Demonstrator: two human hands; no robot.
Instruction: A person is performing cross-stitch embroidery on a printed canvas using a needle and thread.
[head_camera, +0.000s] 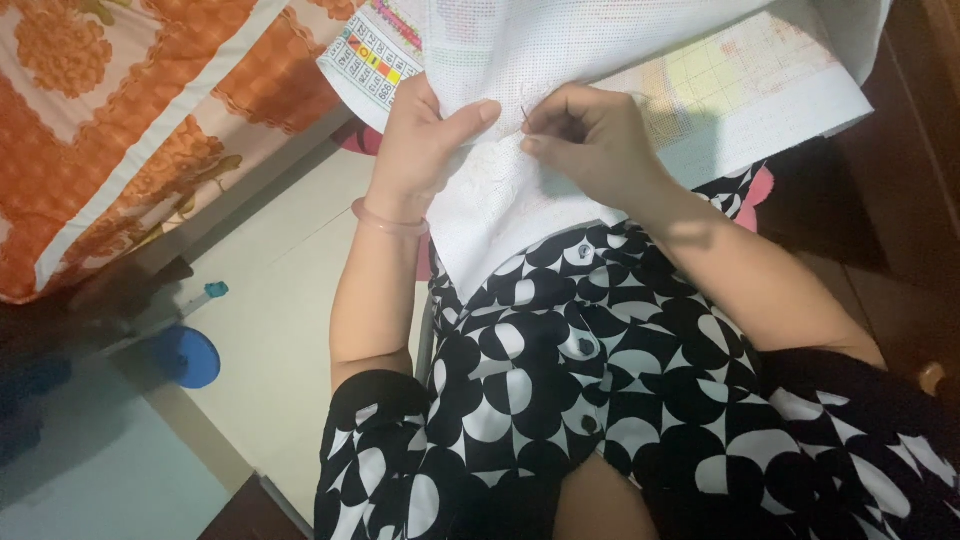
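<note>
White gridded cloth (520, 200) between your hands; pink bangle (388, 222) on left wrist; black-and-white half-circle dress (560, 380) below; orange floral bedsheet (120, 110) left.

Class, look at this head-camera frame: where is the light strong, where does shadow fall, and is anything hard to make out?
Head view: light is brightest on the white cloth; the right hand casts a shadow across the cloth beside it; the left hand is evenly lit; the lower left corner is dark, and the needle is thin and barely visible.

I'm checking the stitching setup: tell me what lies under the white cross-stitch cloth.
Under the white cross-stitch cloth the black-and-white patterned dress shows at the lap, and a pink edge peeks out on the right. The left hand has only its thumb on top; its fingers are hidden beneath.
</note>
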